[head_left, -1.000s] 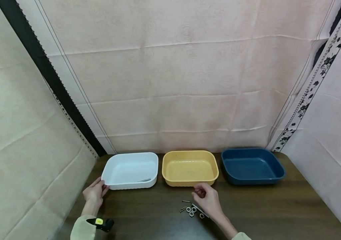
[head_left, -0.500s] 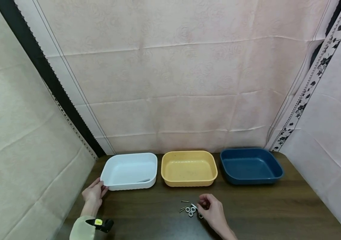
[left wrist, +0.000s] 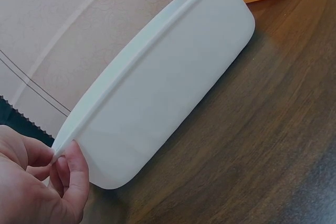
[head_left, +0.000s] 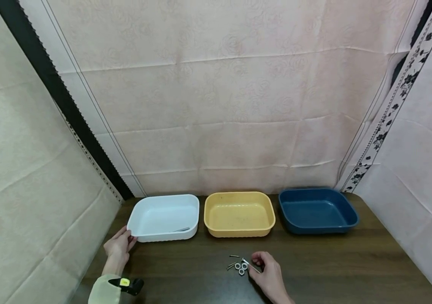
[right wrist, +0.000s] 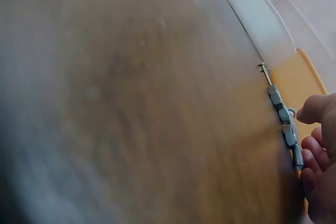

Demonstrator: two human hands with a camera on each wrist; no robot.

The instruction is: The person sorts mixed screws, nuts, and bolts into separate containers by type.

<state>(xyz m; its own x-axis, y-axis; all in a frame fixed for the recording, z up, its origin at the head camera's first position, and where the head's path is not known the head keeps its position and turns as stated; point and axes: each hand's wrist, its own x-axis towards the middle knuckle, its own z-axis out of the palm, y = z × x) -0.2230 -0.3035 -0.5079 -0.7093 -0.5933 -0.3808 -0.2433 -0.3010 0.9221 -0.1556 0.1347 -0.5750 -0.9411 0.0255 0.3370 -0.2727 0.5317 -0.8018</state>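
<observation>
My left hand (head_left: 117, 247) pinches the near left corner of the white tray (head_left: 162, 240) between thumb and fingers. In the left wrist view, the fingertips (left wrist: 76, 153) grip the tray's rim. My right hand (head_left: 270, 274) is low over the table beside a small pile of hardware, its thumb and forefinger apart with nothing visible between them. The pile has several metal nuts (head_left: 241, 272), a long bolt (head_left: 251, 265) and smaller screws (head_left: 234, 256). The bolt's near end reaches the curled fingers (right wrist: 310, 158) in the right wrist view; contact is unclear. One nut is hidden by the hand.
A yellow tray (head_left: 240, 232) stands in the middle and a blue tray (head_left: 320, 231) to its right, in a row with the white one. Thin metal pieces (head_left: 181, 229) lie in the white tray. Cloth walls (head_left: 220, 105) enclose the wooden table (head_left: 185, 270).
My right hand has come down and back from the yellow tray's front edge to the hardware, covering one nut. The left hand has stayed on the white tray's corner.
</observation>
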